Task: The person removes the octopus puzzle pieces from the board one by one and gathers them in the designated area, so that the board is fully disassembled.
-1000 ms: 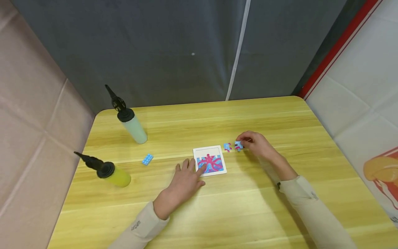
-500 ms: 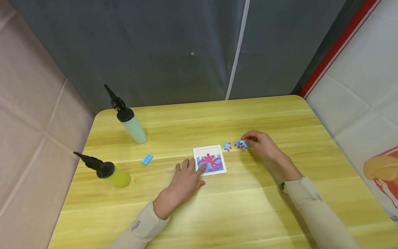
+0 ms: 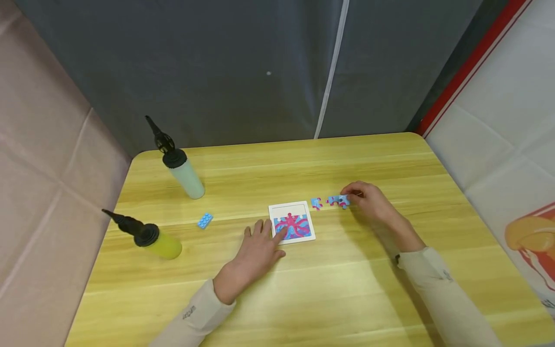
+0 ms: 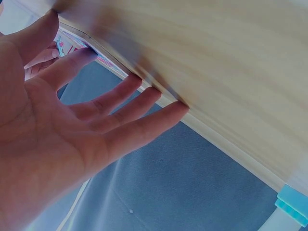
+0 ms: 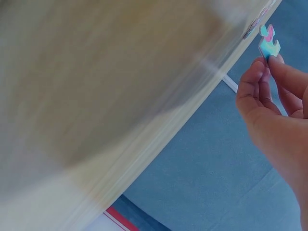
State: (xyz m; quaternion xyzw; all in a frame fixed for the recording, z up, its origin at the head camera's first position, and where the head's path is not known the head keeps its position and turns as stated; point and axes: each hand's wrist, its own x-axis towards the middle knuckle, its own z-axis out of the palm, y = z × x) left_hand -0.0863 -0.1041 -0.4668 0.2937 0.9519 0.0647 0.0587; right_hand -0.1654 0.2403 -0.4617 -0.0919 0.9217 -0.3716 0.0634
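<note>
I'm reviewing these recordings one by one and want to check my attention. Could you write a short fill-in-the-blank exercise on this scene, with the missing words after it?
1. The hand pinching a puzzle piece is the ____ one.
2. The left hand reaches to the white tray, whose puzzle shows a pink ____.
3. The toy brick is ____ in color.
4. Of the two black-topped containers, the lower one in the head view has a ____ body.

Missing words: right; octopus; blue; yellow.
</note>
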